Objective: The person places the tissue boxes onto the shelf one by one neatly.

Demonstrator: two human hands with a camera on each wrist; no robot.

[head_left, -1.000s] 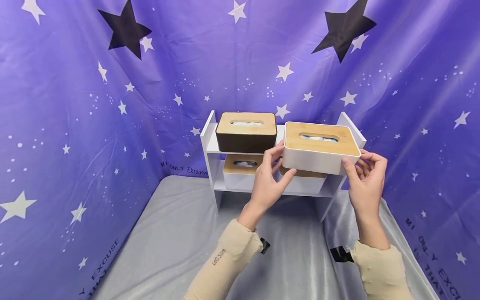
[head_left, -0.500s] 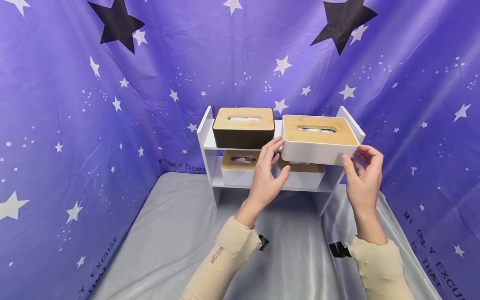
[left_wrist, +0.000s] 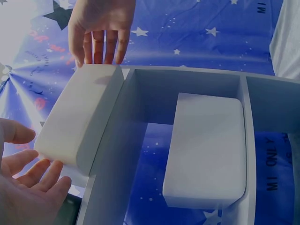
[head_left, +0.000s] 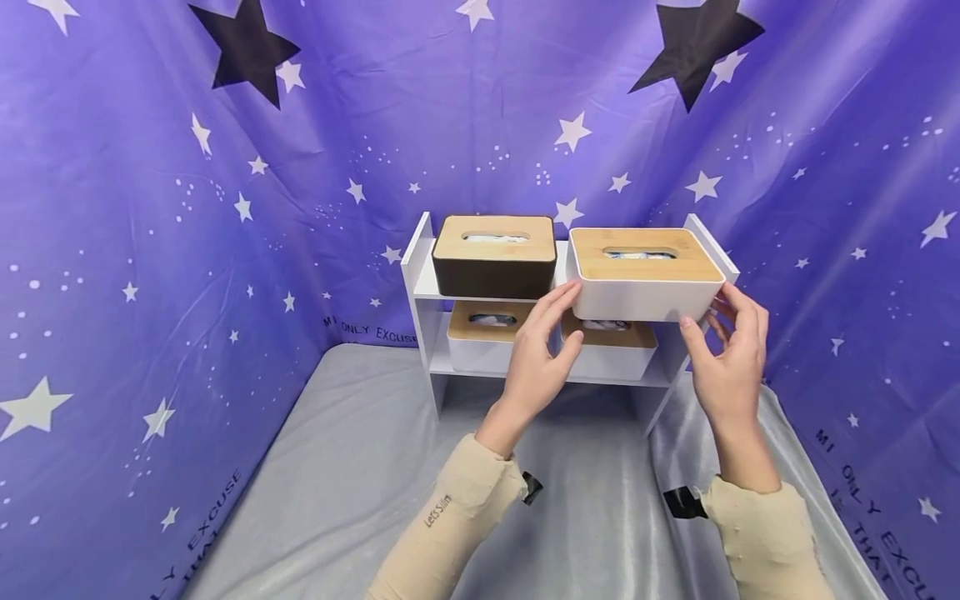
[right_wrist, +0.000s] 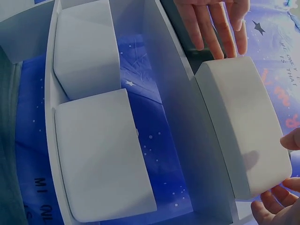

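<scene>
A white tissue box [head_left: 648, 298] with a wooden lid is at the right end of the top shelf, its front reaching past the shelf's edge. My left hand [head_left: 534, 362] touches its left end with nearly straight fingertips, thumb held away from it. At the opposite end, my right hand [head_left: 727, 358] lays its fingers along the side, with the thumb near the lower front corner. Both wrist views show the box's plain white face [left_wrist: 82, 110] between the two hands. Beside it on the same shelf sits a black tissue box [head_left: 493, 277] with a wooden lid.
The white shelf rack [head_left: 420, 250] has raised side panels. On its lower shelf are two white tissue boxes with wooden lids, one left [head_left: 480, 354] and one right [head_left: 626, 360]. Grey cloth [head_left: 360, 467] covers the surface beneath. A purple star-printed curtain [head_left: 480, 108] hangs behind.
Relative to the rack, the white tissue box has gone slightly back and now lines up straighter with the shelf. My left fingers have straightened along its end; the right hand has followed it.
</scene>
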